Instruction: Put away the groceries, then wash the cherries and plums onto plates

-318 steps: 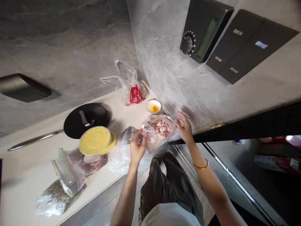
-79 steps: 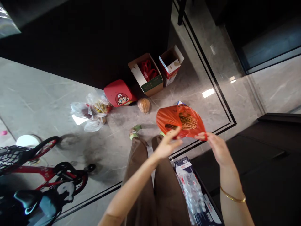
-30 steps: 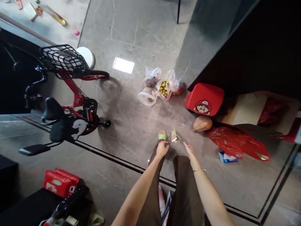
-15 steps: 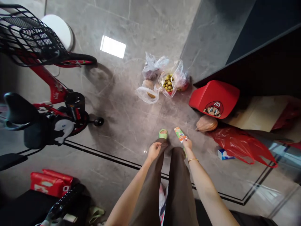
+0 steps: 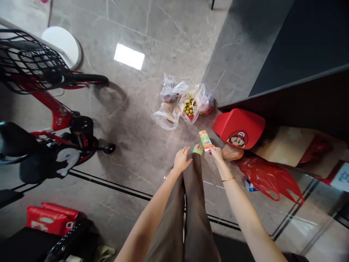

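My right hand (image 5: 216,153) pinches the near end of a flat orange, green and white printed packet (image 5: 206,140), which points away from me above the floor. I cannot read its print. Nothing is in my left hand (image 5: 182,159), its fingers stretched forward and the thumb apart, over my trouser leg. Between the hands a foot in a green slipper (image 5: 198,149) shows. Ahead on the floor are clear plastic bags (image 5: 173,90), one with small yellow-green fruit (image 5: 189,108). Beside my right hand lies a tan, gourd-like thing (image 5: 232,153).
A red bin with a cartoon face (image 5: 240,125) stands at right, near a cardboard box (image 5: 283,143) and a red plastic bag (image 5: 268,174). On the left are a red child's bicycle (image 5: 58,112) and red packs (image 5: 49,220) on a black surface.
I have stepped forward, closer to the bags and bin. My left hand has opened from a loose curl. The packet stays in my right hand.
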`<state>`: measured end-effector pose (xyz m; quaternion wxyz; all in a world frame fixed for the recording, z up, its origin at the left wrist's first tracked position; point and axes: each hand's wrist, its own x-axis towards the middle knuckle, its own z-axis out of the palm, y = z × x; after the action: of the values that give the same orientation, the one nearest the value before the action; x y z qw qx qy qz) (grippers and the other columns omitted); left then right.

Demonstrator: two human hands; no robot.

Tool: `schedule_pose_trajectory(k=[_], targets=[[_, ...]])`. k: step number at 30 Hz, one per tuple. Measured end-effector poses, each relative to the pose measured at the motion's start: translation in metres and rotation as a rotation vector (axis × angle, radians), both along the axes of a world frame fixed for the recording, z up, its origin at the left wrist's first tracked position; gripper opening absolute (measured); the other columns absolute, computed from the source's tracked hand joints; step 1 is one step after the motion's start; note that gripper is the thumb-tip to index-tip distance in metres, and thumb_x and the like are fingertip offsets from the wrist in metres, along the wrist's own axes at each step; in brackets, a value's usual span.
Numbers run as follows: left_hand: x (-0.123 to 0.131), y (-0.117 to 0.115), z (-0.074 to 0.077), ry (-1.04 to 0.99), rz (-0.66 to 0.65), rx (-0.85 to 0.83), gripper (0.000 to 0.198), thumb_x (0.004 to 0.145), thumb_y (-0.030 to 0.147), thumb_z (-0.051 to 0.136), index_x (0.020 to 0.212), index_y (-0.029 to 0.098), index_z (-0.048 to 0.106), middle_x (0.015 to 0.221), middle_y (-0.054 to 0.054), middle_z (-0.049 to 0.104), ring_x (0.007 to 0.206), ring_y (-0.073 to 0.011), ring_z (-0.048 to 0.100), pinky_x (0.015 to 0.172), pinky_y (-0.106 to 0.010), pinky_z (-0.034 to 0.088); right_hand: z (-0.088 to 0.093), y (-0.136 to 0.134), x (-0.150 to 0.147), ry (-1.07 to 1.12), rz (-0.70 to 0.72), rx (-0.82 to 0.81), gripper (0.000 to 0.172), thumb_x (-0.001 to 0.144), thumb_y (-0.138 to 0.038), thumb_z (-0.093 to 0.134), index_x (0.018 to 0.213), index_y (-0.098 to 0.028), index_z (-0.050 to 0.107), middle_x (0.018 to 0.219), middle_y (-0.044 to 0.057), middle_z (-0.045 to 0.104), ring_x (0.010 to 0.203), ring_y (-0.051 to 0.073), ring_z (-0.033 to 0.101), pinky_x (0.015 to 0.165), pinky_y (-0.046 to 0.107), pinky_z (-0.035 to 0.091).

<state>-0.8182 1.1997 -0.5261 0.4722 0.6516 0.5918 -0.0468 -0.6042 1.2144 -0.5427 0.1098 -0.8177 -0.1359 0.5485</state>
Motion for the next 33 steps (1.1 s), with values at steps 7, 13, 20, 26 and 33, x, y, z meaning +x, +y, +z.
schedule_pose_trajectory(k=[7,13,20,26,33], targets=[[0.041,0.063,0.021,0.144,-0.128,0.192,0.077,0.072,0.019,0.066,0.142,0.017,0.036,0.153,-0.016,0.031,0.138,-0.0290,0.033,0.115,-0.050,0.018,0.098,0.046,-0.005,0.448,-0.208,0.161,0.026,0.063,-0.040,0.068,0.065,-0.014,0.066,0.052,-0.001,0.059,0.049,0.010,0.051,0.054,0.023,0.042],[0.039,0.088,-0.003,0.101,-0.225,0.108,0.078,0.074,0.018,0.062,0.145,0.014,0.031,0.153,-0.021,0.027,0.131,-0.0295,0.042,0.106,-0.044,0.035,0.072,0.064,-0.006,0.305,-0.127,0.302,0.026,0.068,-0.040,0.062,0.057,-0.016,0.063,0.063,0.003,0.068,0.062,0.014,0.059,0.065,0.025,0.046],[0.002,0.130,-0.085,0.222,-0.192,0.364,0.040,0.084,0.016,0.051,0.122,0.020,0.062,0.145,-0.015,0.044,0.138,-0.0290,0.034,0.115,-0.052,0.022,-0.054,0.076,0.015,-0.056,0.427,0.009,0.031,0.075,-0.037,0.052,0.062,-0.013,0.067,0.058,0.007,0.067,0.062,0.018,0.063,0.057,0.022,0.040],[-0.016,0.216,-0.157,0.199,-0.268,0.593,0.045,0.082,0.017,0.055,0.126,0.024,0.059,0.157,-0.008,0.025,0.147,-0.0292,0.011,0.117,-0.055,0.011,-0.098,0.100,0.021,-0.306,0.828,-0.096,0.033,0.079,-0.041,0.053,0.069,-0.016,0.073,0.067,0.010,0.070,0.066,0.020,0.063,0.051,0.024,0.029],[-0.038,0.293,-0.188,0.245,-0.084,0.843,0.051,0.085,0.014,0.048,0.136,0.016,0.047,0.155,-0.014,0.029,0.143,-0.0318,0.023,0.114,-0.057,0.020,-0.117,0.102,0.004,0.121,0.928,0.354,0.042,0.087,-0.044,0.049,0.066,-0.013,0.067,0.065,0.001,0.065,0.061,0.012,0.054,0.056,0.020,0.033]])
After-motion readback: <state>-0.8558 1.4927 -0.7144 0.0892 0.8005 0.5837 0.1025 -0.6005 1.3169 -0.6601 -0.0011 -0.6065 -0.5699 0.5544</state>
